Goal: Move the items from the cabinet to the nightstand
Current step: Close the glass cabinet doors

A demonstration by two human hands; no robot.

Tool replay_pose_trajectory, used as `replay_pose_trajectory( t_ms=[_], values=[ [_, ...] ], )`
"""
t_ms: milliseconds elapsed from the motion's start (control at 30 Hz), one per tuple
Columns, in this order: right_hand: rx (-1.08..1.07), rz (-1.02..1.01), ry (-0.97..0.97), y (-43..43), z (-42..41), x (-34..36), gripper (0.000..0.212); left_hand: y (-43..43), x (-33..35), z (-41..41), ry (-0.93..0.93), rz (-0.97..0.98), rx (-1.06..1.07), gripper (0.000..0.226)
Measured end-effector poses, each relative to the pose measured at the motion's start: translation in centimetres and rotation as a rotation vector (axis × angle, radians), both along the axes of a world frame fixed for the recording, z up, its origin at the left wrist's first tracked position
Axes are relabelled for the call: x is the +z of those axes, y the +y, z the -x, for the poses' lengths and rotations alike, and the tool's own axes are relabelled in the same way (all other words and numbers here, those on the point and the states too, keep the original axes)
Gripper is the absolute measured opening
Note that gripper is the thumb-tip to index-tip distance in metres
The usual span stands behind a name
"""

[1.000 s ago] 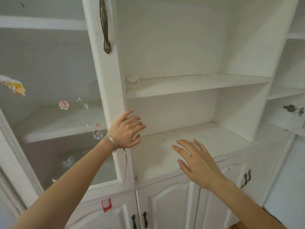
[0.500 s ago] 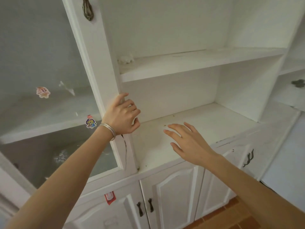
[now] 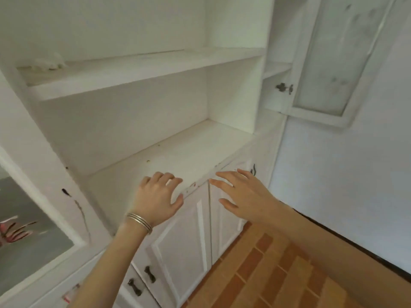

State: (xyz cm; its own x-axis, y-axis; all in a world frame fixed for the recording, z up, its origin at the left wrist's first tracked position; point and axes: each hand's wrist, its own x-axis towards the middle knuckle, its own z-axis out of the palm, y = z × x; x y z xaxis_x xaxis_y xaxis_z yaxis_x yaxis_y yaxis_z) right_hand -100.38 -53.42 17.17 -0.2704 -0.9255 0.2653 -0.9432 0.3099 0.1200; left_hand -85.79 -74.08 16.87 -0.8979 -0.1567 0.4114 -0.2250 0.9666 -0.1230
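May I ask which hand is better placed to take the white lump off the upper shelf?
Probably left: the left hand, open, is nearer the white lump at the left end of the upper shelf; the right hand is farther right.

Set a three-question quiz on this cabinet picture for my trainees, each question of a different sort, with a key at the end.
1. True or false: the left hand grips an item.
2. Which wrist wears the bracelet? A left, B right, C both.
3. Fill in: the small whitish lump lies on the ___ shelf of the cabinet.
Key: 1 false, it and the right hand are both open and hold nothing; 2 A; 3 upper.
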Motion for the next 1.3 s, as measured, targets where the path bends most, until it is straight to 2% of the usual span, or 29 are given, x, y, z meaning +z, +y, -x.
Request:
replay_pose_trajectory(
  t_ms=[200,500,933,1300],
  values=[
    [-0.275,-0.056,-0.056,10.6,3.8,-1.3,0.047,10.0,-2.2,7.0,-0.027,-0.077,-0.178,0.052],
    [-0.511,-0.035,-0.096,24.4,9.9,-2.5,0.050,22.2,-2.3,17.8,-0.060,-0.065,-0.379,0.049],
    [-0.455,-0.054,0.085,40.1,25.6,-1.5,0.049,38.5,-1.4,33.3,-0.047,-0.101,-0.349,0.051],
    [-0.390,0.062,0.139,41.4,39.1,-2.6,0.048,40.0,-2.0,45.3,-0.026,-0.079,-0.336,0.050]
  ],
)
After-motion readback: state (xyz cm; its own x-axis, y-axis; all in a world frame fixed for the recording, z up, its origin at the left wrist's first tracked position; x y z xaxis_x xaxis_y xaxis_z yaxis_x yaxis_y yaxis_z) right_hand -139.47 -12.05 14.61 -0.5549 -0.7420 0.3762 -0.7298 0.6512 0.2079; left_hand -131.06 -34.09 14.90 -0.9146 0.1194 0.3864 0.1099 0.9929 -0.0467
